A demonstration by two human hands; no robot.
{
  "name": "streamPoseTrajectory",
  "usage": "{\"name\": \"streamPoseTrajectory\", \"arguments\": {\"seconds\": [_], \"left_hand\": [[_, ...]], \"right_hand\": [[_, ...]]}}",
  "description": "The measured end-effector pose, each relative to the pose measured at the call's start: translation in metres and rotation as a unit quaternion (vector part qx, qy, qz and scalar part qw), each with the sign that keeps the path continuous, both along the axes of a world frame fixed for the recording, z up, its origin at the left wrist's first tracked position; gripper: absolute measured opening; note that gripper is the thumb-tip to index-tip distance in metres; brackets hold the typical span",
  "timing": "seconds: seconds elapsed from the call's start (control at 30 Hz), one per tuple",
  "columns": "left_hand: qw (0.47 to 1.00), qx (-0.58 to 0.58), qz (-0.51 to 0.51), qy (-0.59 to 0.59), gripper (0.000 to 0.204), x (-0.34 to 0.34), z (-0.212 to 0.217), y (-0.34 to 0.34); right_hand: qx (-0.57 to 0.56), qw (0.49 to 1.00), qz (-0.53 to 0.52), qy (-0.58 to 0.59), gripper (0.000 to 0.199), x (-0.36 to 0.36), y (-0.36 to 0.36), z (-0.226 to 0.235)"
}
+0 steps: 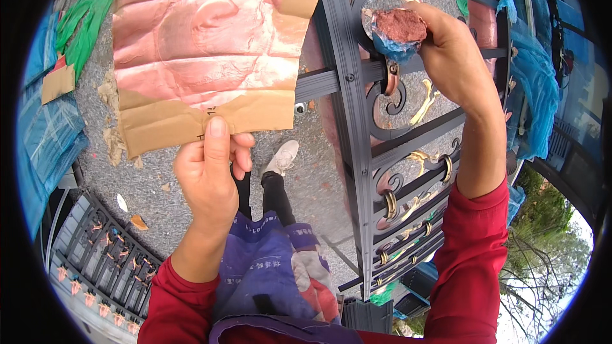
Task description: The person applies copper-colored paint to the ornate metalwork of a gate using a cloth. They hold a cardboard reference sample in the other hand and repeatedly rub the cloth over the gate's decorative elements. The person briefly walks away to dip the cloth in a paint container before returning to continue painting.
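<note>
Pinched between the thumb and fingers of my left hand [207, 178] is a creased piece of cardboard [207, 99], held by its lower edge. Most of its face is smeared with pink, shiny paint. My right hand [456, 57] grips a small wad [400, 25] with a rough, reddish-copper face and blue plastic around its lower side. That wad is over the upper scrollwork of a black metal gate [349, 89]; whether it touches the metal I cannot tell. Just below it, a collar [391, 78] on the gate has a copper colour.
Gold and copper details [424, 103] mark the gate's lower scrolls. Another dark railing [105, 248] lies at lower left. Blue plastic sheeting [54, 146] and green plastic [86, 22] are at the left, with more blue plastic [532, 83] at the right. Paper scraps and leaves dot the grey ground.
</note>
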State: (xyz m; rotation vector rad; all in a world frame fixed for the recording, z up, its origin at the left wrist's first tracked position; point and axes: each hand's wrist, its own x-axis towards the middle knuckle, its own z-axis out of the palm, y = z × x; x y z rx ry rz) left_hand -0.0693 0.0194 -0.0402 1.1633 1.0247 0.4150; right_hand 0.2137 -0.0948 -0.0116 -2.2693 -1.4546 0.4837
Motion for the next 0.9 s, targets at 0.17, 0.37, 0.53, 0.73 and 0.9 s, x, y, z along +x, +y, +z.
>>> {"name": "streamPoseTrajectory", "arguments": {"seconds": [0.17, 0.37, 0.53, 0.73, 0.9], "left_hand": [[1.000, 0.006, 0.003, 0.011, 0.044, -0.001, 0.000, 0.003], [1.000, 0.008, 0.013, 0.015, 0.045, -0.001, -0.002, 0.005], [1.000, 0.009, -0.010, 0.000, 0.045, 0.004, 0.000, 0.005], [1.000, 0.015, 0.014, 0.015, 0.045, 0.002, -0.001, 0.004], [1.000, 0.019, -0.002, 0.004, 0.045, 0.009, 0.000, 0.002]], "right_hand": [[0.000, 0.999, -0.011, 0.037, 0.036, -0.009, -0.003, 0.007], [0.061, 0.964, -0.164, 0.201, 0.043, -0.019, -0.037, 0.021], [0.055, 0.987, -0.122, 0.093, 0.043, -0.023, -0.023, 0.005], [0.075, 0.965, -0.145, 0.203, 0.038, -0.016, -0.049, 0.009], [0.102, 0.971, -0.100, 0.195, 0.041, 0.006, -0.032, -0.010]]}}
